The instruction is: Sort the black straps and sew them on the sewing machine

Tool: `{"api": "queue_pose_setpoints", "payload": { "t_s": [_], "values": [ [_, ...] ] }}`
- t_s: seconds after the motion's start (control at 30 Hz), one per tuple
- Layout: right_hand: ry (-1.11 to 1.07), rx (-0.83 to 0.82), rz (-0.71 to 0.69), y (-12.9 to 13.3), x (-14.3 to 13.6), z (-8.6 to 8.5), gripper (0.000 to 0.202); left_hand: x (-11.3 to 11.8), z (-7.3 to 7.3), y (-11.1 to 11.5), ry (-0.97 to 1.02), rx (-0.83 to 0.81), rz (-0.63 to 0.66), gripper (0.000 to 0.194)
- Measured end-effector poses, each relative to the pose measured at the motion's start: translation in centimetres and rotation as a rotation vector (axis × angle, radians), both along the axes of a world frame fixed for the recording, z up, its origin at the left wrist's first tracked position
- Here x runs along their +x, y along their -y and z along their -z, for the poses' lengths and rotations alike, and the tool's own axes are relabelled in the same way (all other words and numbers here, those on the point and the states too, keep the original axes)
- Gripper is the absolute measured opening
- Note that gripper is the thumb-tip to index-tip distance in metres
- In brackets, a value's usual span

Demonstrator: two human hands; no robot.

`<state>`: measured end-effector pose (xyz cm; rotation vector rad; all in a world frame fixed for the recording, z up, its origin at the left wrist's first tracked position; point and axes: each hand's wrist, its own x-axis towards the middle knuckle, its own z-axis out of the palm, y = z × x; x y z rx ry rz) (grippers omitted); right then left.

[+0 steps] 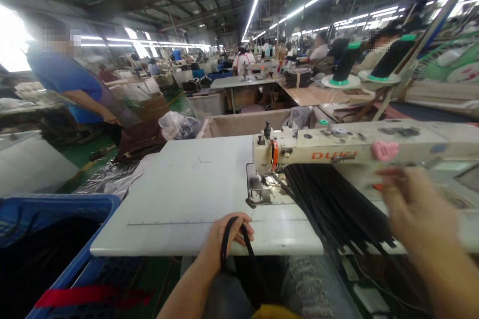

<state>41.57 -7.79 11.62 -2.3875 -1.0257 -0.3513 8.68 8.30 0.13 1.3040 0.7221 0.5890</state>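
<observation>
A: Left hand (pixel 232 233), fingers curled around a black strap (pixel 225 243), at the front edge of a white sewing table (pixel 179 179). How does the strap run?

B: Up in a loop at the hand, its lower lengths hanging below the edge toward the lap.

A: And the right hand (pixel 417 204)?

B: Raised before the sewing machine (pixel 325 143), beside a bundle of black strips (pixel 329 199) (motion-blurred, so whether its fingers grip anything cannot be told).

A: How might the strap handle?

B: Likely light, soft and bendy, hard to damage, prone to twist. A flat pinch near an end should guide it better than a grip mid-loop.

A: Edges and room?

B: The tabletop spreads widest left of the machine's head, toward a blue basket (pixel 101 202). Rightward looks tighter: the machine's arm spans low over the strips, which reach the front edge.
</observation>
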Motion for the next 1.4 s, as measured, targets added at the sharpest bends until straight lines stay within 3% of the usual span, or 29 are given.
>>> {"api": "queue_pose_setpoints", "payload": {
  "t_s": [0.07, 0.17, 0.2, 0.33, 0.77, 1.03, 1.23, 1.4],
  "values": [
    [-0.251, -0.175, -0.118, -1.3, -4.6, 2.7, 0.027, -0.6, 0.3, -0.1, 0.001, -0.007, 0.01, 0.061],
    [-0.411, -0.284, -0.422, -3.8, -10.0, 5.9, 0.028, -1.3, 0.9, 0.3, 0.015, -0.008, -0.007, 0.059],
    [-0.404, -0.332, -0.464, -4.8, -11.1, 6.8, 0.03, -1.5, 1.0, 0.4, 0.016, -0.003, -0.015, 0.058],
    [-0.317, -0.496, -0.412, -8.3, -13.1, 8.8, 0.03, -2.3, 1.5, 0.8, 0.005, 0.014, -0.064, 0.057],
    [-0.161, -0.682, -0.311, -12.7, -14.6, 7.8, 0.04, -4.0, 1.4, 0.6, 0.051, -0.015, -0.176, 0.045],
    [-0.159, -0.653, -0.422, -14.4, -14.0, 7.9, 0.042, -3.5, 1.2, 0.7, 0.084, -0.017, -0.265, 0.048],
    [-0.202, -0.515, -0.687, -11.5, -13.6, 7.7, 0.027, -3.5, 1.7, -0.3, 0.142, 0.036, -0.471, 0.047],
    [-0.367, -0.388, -0.725, -7.9, -13.8, 8.5, 0.031, -3.9, 2.1, -1.3, 0.033, 0.169, -0.555, 0.049]
  ]
}}
